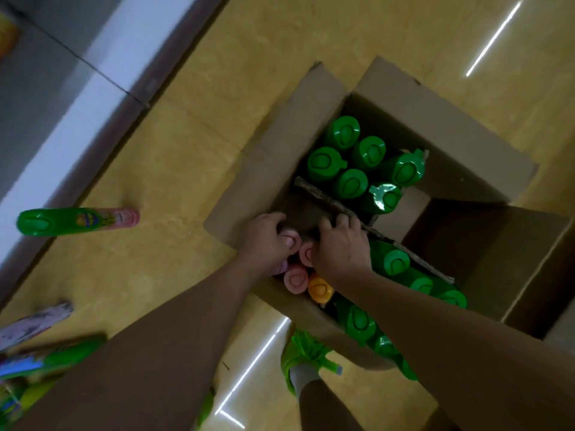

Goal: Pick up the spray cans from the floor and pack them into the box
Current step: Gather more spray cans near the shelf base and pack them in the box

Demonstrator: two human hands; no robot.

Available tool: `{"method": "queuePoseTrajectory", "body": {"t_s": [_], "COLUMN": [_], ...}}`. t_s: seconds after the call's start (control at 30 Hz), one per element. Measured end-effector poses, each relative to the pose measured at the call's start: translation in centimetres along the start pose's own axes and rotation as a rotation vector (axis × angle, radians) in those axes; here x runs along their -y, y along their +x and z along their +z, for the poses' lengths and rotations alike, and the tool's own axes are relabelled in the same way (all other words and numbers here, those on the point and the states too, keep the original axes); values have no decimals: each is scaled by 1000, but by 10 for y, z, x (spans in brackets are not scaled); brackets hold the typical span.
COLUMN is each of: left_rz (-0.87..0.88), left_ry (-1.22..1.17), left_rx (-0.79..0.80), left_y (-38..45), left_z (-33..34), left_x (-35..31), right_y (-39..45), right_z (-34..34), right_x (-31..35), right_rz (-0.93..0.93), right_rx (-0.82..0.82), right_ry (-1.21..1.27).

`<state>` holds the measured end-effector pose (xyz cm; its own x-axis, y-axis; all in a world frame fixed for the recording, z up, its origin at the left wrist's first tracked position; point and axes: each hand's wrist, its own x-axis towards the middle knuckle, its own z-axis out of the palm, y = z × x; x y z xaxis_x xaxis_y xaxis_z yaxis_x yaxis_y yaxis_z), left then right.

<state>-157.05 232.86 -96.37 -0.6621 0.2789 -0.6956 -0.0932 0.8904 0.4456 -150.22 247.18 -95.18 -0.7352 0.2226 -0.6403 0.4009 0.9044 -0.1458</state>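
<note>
An open cardboard box [435, 126] stands on the yellow floor, split by a cardboard divider [326, 197]. Several green-capped spray cans [351, 183] stand upright in its far half, and more green caps [395, 262] line the near side. Pink-capped cans [295, 278] and an orange-capped can [320, 289] stand at the near left corner. My left hand [267, 241] grips a pink-capped can [291, 239] inside that corner. My right hand [342, 247] is beside it, fingers curled over another pink-capped can [306, 255] and the divider's edge. One green-capped can [77, 220] lies on the floor at left.
More cans lie on the floor at the lower left [37, 362], blurred. A grey and white wall base [77, 98] runs along the upper left. My foot in a green shoe [305, 353] stands just below the box. The box flaps [280, 150] stick outward.
</note>
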Motion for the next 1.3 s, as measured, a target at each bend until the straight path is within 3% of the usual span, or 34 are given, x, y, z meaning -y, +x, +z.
{"method": "queuePoseTrajectory", "body": {"t_s": [0.1, 0.27, 0.77, 1.0, 1.2, 1.3], "left_rz": [-31, -96, -473, -522, -545, -627], "left_ry": [-129, -141, -357, -466, -541, -589], "left_rx": [-92, -239, -499, -557, -582, -659], "left_y": [-16, -44, -145, -170, -181, -191], "left_z": [-22, -61, -130, -138, -136, -132], "left_x": [21, 79, 345, 422, 470, 493], "right_y": [-1, 0, -10, 8, 29, 27], "right_z": [-6, -8, 65, 82, 99, 116], "right_x": [38, 116, 385, 484, 533, 546], "right_rz": [-70, -157, -480, -520, -484, -454], "right_rx": [-24, -24, -39, -162, -148, -231], "right_ry": [-35, -17, -145, -183, -177, -214]}}
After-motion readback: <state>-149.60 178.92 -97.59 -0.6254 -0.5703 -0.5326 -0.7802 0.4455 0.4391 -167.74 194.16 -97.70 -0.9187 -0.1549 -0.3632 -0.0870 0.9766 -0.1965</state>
